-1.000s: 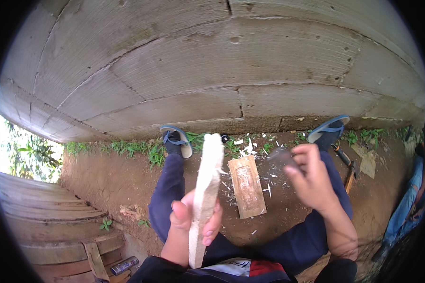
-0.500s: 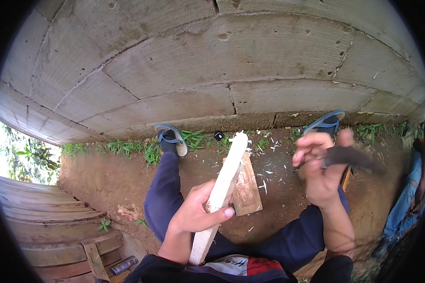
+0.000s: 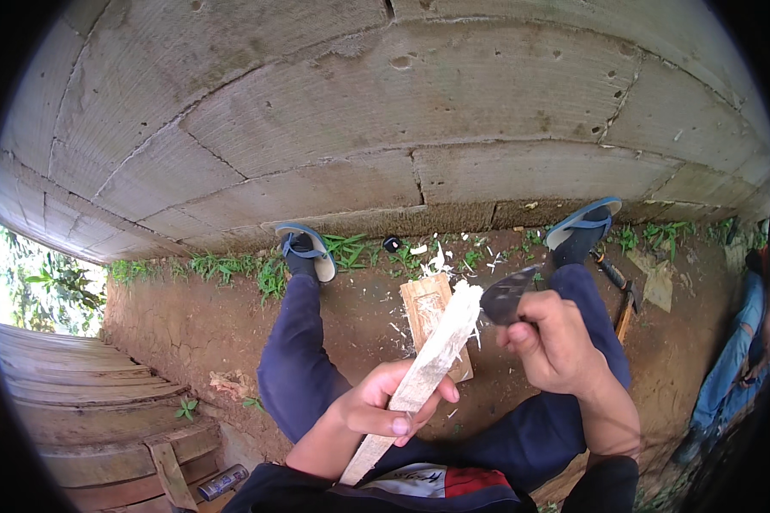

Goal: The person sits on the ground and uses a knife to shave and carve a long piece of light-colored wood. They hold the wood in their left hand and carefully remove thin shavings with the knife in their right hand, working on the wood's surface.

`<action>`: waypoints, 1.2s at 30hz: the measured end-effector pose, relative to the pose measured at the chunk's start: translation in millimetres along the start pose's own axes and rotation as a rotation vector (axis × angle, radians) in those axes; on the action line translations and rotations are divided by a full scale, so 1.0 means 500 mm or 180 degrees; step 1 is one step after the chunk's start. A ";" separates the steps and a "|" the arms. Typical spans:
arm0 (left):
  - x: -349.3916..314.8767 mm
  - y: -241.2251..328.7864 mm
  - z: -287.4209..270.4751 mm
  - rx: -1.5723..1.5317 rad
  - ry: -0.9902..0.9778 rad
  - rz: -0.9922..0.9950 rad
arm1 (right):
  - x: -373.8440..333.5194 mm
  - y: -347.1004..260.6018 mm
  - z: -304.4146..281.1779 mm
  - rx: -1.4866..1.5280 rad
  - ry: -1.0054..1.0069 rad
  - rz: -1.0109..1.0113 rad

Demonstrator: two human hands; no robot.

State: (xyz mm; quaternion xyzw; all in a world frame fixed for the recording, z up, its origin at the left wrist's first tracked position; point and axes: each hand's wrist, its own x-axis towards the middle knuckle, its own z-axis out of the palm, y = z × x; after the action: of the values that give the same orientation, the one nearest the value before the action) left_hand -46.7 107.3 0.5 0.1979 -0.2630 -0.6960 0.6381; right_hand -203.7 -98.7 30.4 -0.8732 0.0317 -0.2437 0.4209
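Near first: L hand [image 3: 391, 402], btm ctr of the frame, is wrapped round a pale wooden stick [image 3: 428, 363], thumb on top. The stick slants from btm ctr up to mid-frame, its far end ragged. R hand [image 3: 556, 342], R of ctr, has fingers curled tight round a dark blade [image 3: 506, 295], handle hidden in the fist. Blade's right by the ragged end; contact or gap, can't tell. Risks, IMO: a slip off the rough tip could swing the edge toward the L fingers or a leg; cause'd be too much force, or a loose L grip letting the stick twist, w/ no support seen under the tip. Beyond, ctr: a board [image 3: 414, 315] w/ shavings on it, more shavings [image 3: 436, 261] past its top end. Hammer [image 3: 612, 274] lies R. Farthest, up top: block wall [image 3: 316, 171].
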 end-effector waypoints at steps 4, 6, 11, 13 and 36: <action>0.004 -0.010 -0.011 0.0187 0.0070 0.0040 | -0.006 -0.015 0.012 0.1418 0.1092 0.0524; 0.010 -0.011 -0.012 0.0419 0.0122 -0.0045 | -0.018 -0.019 0.006 0.0551 0.0785 0.0386; 0.017 -0.009 -0.003 0.1026 0.0390 -0.0353 | 0.007 -0.036 -0.043 0.0823 0.0658 0.1354; 0.025 -0.014 0.006 0.0998 0.0406 -0.0344 | 0.003 -0.017 -0.039 0.0343 0.0782 0.0784; 0.040 -0.028 0.021 0.1666 0.1155 -0.0272 | -0.012 -0.017 -0.047 0.0042 0.0007 0.0647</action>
State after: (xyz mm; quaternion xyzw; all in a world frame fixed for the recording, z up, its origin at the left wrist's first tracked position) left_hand -66.1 89.4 1.5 0.4871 -0.3064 -0.5843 0.5722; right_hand -221.1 -108.7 46.8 -0.8624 0.1189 -0.2010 0.4491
